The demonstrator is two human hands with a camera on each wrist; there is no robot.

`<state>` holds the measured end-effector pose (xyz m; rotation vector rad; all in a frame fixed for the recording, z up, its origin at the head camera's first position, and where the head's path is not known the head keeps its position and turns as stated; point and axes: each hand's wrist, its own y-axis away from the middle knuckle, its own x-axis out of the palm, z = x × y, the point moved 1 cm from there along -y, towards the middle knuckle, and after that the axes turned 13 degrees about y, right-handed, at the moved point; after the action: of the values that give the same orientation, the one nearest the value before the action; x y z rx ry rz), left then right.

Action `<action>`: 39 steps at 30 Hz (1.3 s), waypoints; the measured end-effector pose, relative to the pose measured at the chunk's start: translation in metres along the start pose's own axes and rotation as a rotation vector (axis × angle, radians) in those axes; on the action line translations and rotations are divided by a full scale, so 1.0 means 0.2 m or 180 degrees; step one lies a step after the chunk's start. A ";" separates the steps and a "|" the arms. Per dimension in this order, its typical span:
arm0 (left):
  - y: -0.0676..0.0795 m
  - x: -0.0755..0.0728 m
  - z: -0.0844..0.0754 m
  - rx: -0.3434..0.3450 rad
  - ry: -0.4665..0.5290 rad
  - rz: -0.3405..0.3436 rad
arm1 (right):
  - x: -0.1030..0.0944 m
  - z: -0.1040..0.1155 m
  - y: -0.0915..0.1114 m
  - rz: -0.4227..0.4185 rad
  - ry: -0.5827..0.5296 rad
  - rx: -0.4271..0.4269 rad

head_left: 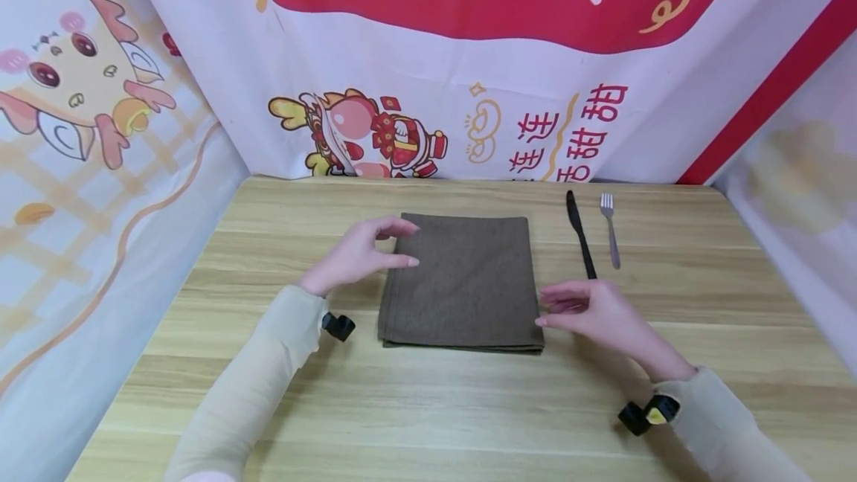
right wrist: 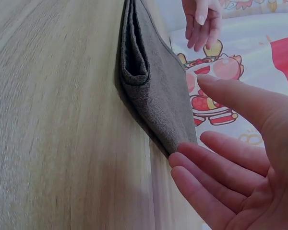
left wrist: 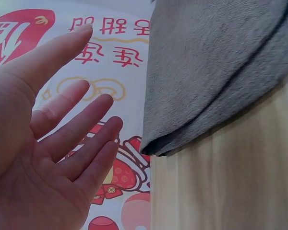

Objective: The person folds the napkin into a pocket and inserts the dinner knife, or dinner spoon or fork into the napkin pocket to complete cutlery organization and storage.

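A dark brown cloth (head_left: 469,281), folded into a flat square, lies on the wooden table; its stacked layers show along the near edge in the head view. My left hand (head_left: 364,251) hovers at the cloth's left side, thumb and fingers spread apart and nothing between them. In the left wrist view that hand (left wrist: 62,129) is apart from the folded cloth (left wrist: 206,62). At the opposite side, my right hand (head_left: 596,311) has its fingertips by the cloth's right edge. The right wrist view shows this hand (right wrist: 240,167) with relaxed fingers close to the cloth (right wrist: 158,86); whether they touch is unclear.
Beyond my right hand lie a black knife (head_left: 579,233) and a silver fork (head_left: 610,229), side by side. A printed white and red curtain (head_left: 428,95) stands along the table's back edge, with more patterned fabric (head_left: 100,169) on the left. Wood-grain tabletop (head_left: 428,415) stretches in front of the cloth.
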<state>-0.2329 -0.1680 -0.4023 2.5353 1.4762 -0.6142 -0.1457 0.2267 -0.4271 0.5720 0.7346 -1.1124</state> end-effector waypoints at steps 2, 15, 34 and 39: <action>-0.03 -0.01 0.00 0.0033 -0.0016 -0.0027 | 0.00 0.00 0.00 -0.0015 -0.0028 0.0027; -0.19 -0.07 -0.04 0.0033 -0.0021 -0.0254 | 0.03 -0.01 0.02 -0.0011 0.0017 0.0053; -0.43 -0.15 -0.04 -0.0165 -0.0101 -0.0281 | 0.08 0.01 0.04 -0.0004 -0.0061 0.0195; -0.46 -0.14 0.02 -0.0312 0.0033 -0.0293 | 0.09 0.01 0.04 0.0086 -0.0051 0.0250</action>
<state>-0.3253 -0.1458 -0.3867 2.4124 1.5928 -0.5282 -0.1336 0.2178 -0.4386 0.6371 0.6698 -1.1232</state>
